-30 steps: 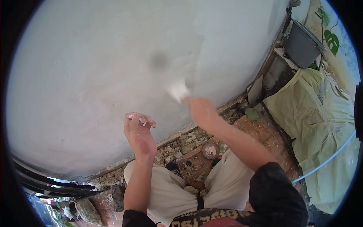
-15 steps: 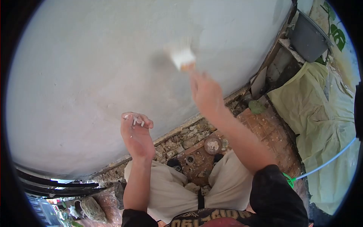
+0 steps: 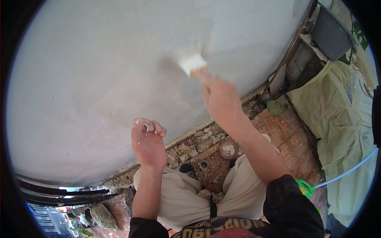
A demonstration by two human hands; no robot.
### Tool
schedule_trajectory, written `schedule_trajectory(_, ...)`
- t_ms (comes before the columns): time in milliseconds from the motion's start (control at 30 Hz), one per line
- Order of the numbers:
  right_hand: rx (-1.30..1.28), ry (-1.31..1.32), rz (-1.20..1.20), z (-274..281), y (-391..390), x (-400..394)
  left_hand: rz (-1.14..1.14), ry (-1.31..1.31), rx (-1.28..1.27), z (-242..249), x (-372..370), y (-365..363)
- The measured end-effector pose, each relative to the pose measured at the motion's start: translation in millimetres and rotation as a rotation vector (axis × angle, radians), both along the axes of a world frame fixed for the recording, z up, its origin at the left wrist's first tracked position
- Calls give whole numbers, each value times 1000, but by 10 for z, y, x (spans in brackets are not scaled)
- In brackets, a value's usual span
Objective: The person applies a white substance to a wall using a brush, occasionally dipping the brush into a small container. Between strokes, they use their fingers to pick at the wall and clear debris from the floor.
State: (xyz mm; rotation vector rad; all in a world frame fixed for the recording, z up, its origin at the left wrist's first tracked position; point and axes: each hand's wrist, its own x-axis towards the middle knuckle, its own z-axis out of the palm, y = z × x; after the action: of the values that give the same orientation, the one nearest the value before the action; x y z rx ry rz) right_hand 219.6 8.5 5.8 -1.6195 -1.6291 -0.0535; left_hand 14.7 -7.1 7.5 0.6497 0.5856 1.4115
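My right hand (image 3: pixel 224 97) is wrapped round the handle of a wide paintbrush (image 3: pixel 193 64), whose pale bristles are up against the white wall (image 3: pixel 107 75). The brush is slightly smeared by motion. A darker, damp-looking patch shows on the wall around it. Lower and to the left, my left hand (image 3: pixel 149 142) is raised in front of the wall, palm toward me. Its fingers are loosely curled and apart, with white smears on them and nothing visible in the palm.
A round container of whitish stuff (image 3: pixel 228 149) and a small cup (image 3: pixel 203 165) stand on the tiled floor between my legs. Rubble (image 3: pixel 198 143) lines the wall's foot. At right are a greenish sheet (image 3: pixel 329 107), a grey tub (image 3: pixel 332 33) and a green-and-blue hose-like thing (image 3: pixel 305 189).
The brush has shifted only slightly on the wall, still in my right hand. My left fingers have closed up a little. The view has tilted a bit, moving the floor items rightward.
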Motion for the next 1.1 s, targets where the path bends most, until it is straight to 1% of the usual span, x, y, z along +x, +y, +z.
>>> schedule_trajectory(33, -323, -146, -23, -178, -8, -12, 17, -2, -19, 6, -13, 11)
schedule_trajectory(100, -648, -102, 165, -258, -82, 61, 44, -14, -35, 21, -13, 27)
schedule_trajectory(133, -649, -104, 167, -282, -71, 76, 36, -50, -44, 42, -14, 14)
schedule_trajectory(200, -421, -145, 146, -294, 21, 112, 17, -82, -41, 113, -3, 45)
schedule_trajectory(267, -187, 104, 51, 417, -48, 100, 2, -108, -32, 131, 22, 6)
schedule_trajectory(333, 206, 107, 4, 634, -51, 121, -9, -86, -22, 111, 17, 10)
schedule_trajectory(367, 205, 108, 5, 571, 29, 105, -24, -64, -6, 102, 18, 15)
schedule_trajectory(433, 528, 205, 15, 290, 218, 38, -11, -62, -19, 74, 4, 37)
schedule_trajectory(467, 525, 212, 12, 169, 189, 43, 2, -62, -31, 63, -14, 46)
schedule_trajectory(533, -54, -11, 0, -57, 49, 49, 23, -58, -34, 61, -41, 64)
schedule_trajectory(567, -54, -13, 1, -146, 46, 49, 44, -66, -31, 65, -45, 76)
schedule_trajectory(633, -395, -59, 82, -302, 34, 79, 35, -76, -21, 67, -44, 86)
schedule_trajectory(667, -398, -60, 78, -359, 38, 118, 21, -80, -9, 67, -28, 73)
schedule_trajectory(733, -483, -97, 165, -273, 47, 150, 16, -70, -24, 95, 26, 18)
schedule_trajectory(767, -478, -97, 161, -200, 8, 203, 25, -65, -35, 108, 42, 11)
schedule_trajectory(800, -325, 54, 141, 191, -113, 204, 28, -67, -33, 103, 44, 11)
schedule_trajectory(833, -175, 203, 125, 399, -171, 197, 21, -59, -25, 87, 41, 4)
schedule_trajectory(867, -179, 203, 131, 388, -145, 179, 13, -46, -19, 70, 33, -4)
schedule_trajectory(933, 156, 203, 78, 340, -90, 155, 22, -43, -29, 38, 14, 5)
schedule_trajectory(967, 160, 208, 74, 303, -103, 160, 25, -42, -37, 32, 15, 19)
schedule_trajectory(1033, -135, 1, -16, 194, -146, 162, 36, -33, -47, 41, 24, 29)
schedule_trajectory(1067, -128, -2, -14, 51, -85, 200, 56, -38, -54, 46, 35, 36)
schedule_trajectory(1100, -252, -15, 22, -165, -5, 254, 61, -41, -51, 46, 45, 31)
